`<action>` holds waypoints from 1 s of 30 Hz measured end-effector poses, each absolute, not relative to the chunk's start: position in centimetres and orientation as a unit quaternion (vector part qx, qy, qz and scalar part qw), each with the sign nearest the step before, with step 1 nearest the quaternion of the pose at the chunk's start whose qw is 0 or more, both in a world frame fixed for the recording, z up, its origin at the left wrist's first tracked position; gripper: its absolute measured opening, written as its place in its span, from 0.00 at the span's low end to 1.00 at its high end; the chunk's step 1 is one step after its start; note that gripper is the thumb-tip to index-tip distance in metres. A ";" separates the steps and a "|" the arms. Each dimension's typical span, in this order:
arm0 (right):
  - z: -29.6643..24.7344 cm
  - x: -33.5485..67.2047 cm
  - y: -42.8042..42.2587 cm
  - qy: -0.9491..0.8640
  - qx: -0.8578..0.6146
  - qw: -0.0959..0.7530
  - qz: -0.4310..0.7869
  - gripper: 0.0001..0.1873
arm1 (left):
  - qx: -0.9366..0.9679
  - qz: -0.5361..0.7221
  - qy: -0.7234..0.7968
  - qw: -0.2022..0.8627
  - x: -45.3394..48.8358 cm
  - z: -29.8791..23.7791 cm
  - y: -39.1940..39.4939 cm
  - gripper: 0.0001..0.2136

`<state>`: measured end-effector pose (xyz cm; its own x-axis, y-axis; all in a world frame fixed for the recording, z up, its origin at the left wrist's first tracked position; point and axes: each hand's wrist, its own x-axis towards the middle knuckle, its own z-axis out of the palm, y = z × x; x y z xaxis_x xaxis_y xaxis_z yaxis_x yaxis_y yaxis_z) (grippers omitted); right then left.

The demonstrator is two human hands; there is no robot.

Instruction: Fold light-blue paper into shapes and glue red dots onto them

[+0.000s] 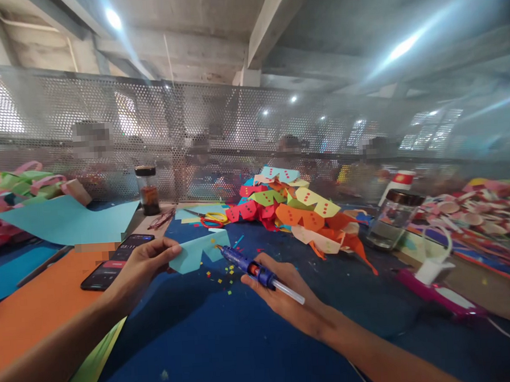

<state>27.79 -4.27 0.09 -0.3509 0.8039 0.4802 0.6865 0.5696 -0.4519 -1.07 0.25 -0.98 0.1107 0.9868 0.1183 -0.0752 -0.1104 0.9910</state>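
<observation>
My left hand pinches the left end of a light blue paper cutout, which has a notch in its lower edge. In my right hand is a blue glue gun, a clear glue stick poking out of its back. Its nozzle meets or nearly meets the cutout near a small yellow spot; exact contact I cannot tell. Tiny yellow and green paper bits lie on the dark blue table just below. Behind the cutout rest scissors with yellow and red handles.
Colourful cut paper shapes with red dots are heaped at the back. A phone lies by orange paper at left. Jars stand at back left and right. A magenta power strip sits right, before a perforated metal partition.
</observation>
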 end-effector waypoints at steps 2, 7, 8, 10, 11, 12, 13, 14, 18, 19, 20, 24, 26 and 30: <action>0.2 27.8 -4.3 -0.814 -0.459 0.343 0.094 0.13 | 0.538 0.516 0.425 0.514 -1.1 -1.1 0.3 0.13; 0.2 27.7 -4.3 -0.809 -0.460 0.344 0.121 0.14 | 0.532 0.517 0.426 0.518 -1.1 -1.0 0.1 0.13; 0.1 27.8 -4.2 -0.809 -0.460 0.344 0.124 0.13 | 0.532 0.515 0.427 0.519 -1.1 -1.0 0.1 0.14; 0.0 27.8 -4.2 -0.808 -0.460 0.345 0.125 0.13 | 0.532 0.513 0.428 0.521 -1.0 -0.9 0.1 0.14; 0.0 27.8 -4.1 -0.809 -0.460 0.345 0.125 0.13 | 0.533 0.512 0.427 0.522 -1.0 -0.9 0.1 0.14; 0.0 27.8 -4.1 -0.809 -0.459 0.345 0.124 0.13 | 0.534 0.512 0.425 0.522 -1.0 -1.0 0.2 0.14; 0.0 27.8 -4.2 -0.810 -0.458 0.344 0.124 0.13 | 0.535 0.511 0.424 0.523 -1.0 -1.0 0.2 0.14; 0.1 27.8 -4.2 -0.811 -0.457 0.343 0.125 0.14 | 0.536 0.510 0.422 0.523 -1.1 -1.1 0.3 0.14; 0.3 27.7 -4.4 -0.811 -0.455 0.344 0.130 0.14 | 0.544 0.506 0.417 0.524 -1.1 -1.2 0.3 0.13; 0.4 27.7 -4.4 -0.812 -0.454 0.343 0.130 0.13 | 0.543 0.507 0.418 0.523 -1.1 -1.2 0.3 0.13; 0.4 27.7 -4.4 -0.812 -0.454 0.343 0.129 0.13 | 0.541 0.507 0.420 0.524 -1.1 -1.2 0.3 0.13; 0.4 27.8 -4.5 -0.812 -0.456 0.341 0.129 0.14 | 0.531 0.508 0.426 0.528 -1.1 -1.1 0.3 0.14; 0.3 27.8 -4.5 -0.814 -0.453 0.339 0.129 0.13 | 0.529 0.510 0.424 0.529 -1.1 -1.1 0.3 0.14; 0.1 27.9 -4.3 -0.820 -0.455 0.326 0.124 0.13 | 0.529 0.514 0.421 0.528 -1.2 -1.2 0.4 0.14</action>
<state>27.91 -4.30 0.11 -0.3742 0.8257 0.4221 0.6645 0.5562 -0.4991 -1.16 0.38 -1.16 0.1175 0.9882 0.0985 -0.0962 -0.0874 0.9915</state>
